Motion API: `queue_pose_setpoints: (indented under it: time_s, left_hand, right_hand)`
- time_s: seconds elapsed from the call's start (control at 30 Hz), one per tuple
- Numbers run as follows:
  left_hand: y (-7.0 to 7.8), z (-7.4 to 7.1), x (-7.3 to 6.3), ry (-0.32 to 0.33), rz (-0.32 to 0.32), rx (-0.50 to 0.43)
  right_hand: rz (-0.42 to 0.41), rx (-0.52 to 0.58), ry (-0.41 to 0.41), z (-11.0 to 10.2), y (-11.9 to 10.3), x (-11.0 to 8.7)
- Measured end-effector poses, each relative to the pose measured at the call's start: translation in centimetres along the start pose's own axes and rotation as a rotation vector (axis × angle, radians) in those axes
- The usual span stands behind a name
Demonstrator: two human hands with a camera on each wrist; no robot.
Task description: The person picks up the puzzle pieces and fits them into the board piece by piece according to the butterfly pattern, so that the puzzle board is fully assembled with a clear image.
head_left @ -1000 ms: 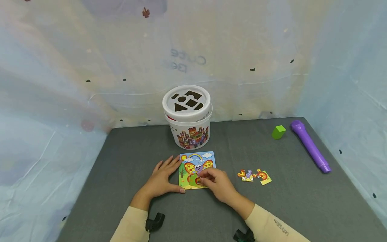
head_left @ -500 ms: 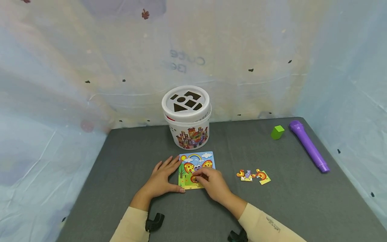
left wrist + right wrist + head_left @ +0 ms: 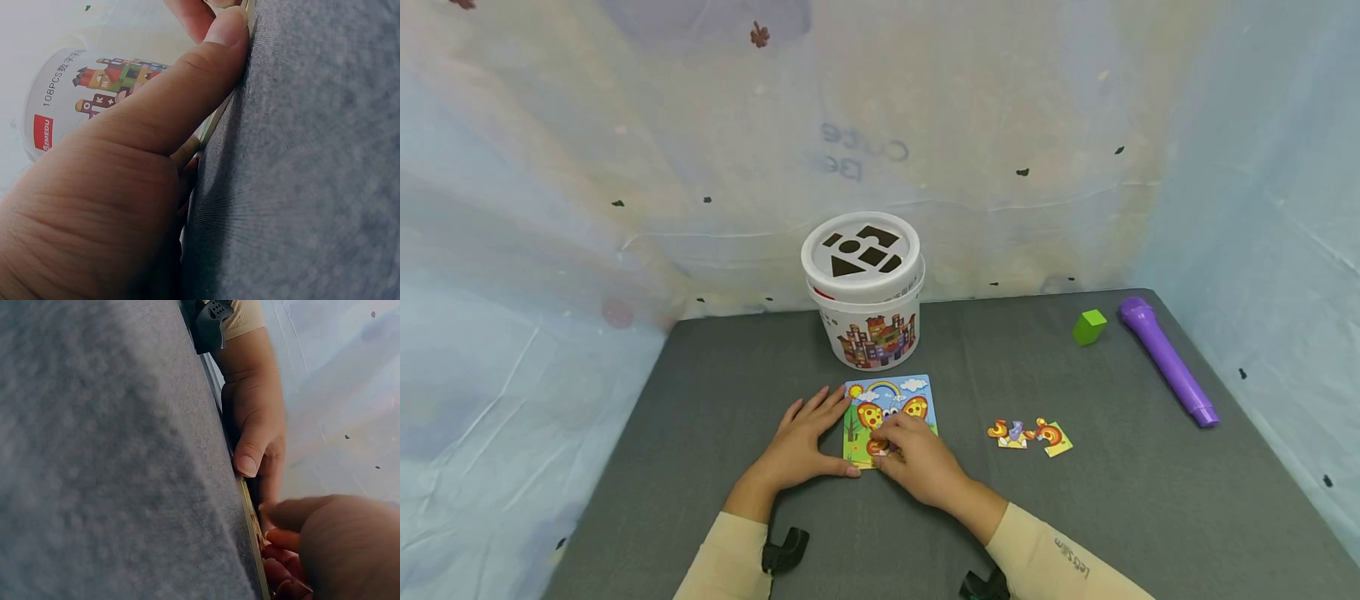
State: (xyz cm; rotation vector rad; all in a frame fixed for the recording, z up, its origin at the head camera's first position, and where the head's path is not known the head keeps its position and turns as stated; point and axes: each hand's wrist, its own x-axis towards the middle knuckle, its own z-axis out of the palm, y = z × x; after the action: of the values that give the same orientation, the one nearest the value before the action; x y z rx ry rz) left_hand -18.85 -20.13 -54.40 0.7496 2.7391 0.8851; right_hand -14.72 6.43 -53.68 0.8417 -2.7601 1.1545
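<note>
A square butterfly puzzle board (image 3: 913, 386) with a rainbow and sun lies on the grey table in the head view. My left hand (image 3: 805, 442) rests along its left side with fingers spread, the thumb at the lower left corner. In the left wrist view, the left thumb (image 3: 194, 75) lies along the board's edge. My right hand (image 3: 921, 462) is over the board's lower middle and pinches a small orange and brown puzzle piece (image 3: 876, 448). It covers the lower right of the picture. The right wrist view shows the right fingertips down at the board's thin edge (image 3: 251, 515).
Loose puzzle pieces (image 3: 1054, 437) lie to the right of the board. Behind it stands a white bucket (image 3: 880, 342) with a shape-hole lid. Farther right are a green block (image 3: 1089, 327) and a purple microphone-shaped toy (image 3: 1168, 358). Printed sheeting (image 3: 985, 125) surrounds the table.
My right hand has moved left across the board with the puzzle piece, and slightly down over the last half second. The left hand has stayed in place.
</note>
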Motion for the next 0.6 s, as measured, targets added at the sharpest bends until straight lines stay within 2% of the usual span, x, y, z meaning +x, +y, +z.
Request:
queue_pose_setpoints:
  time_s: [0.13,0.33,0.6]
  left_hand:
    - [0.0,0.0,0.0,0.001,0.0,0.004]
    - [0.0,-0.1,0.0,-0.003,-0.007,0.003]
    - [0.1,-0.1,0.1,-0.006,-0.01,0.015]
  right_hand:
    - [-0.053,-0.057,-0.027,-0.2,-0.1,-0.2]
    - [-0.142,-0.21,-0.073,-0.3,-0.5,-0.4]
    - [-0.1,-0.321,-0.137,-0.2,-1.0,-1.1]
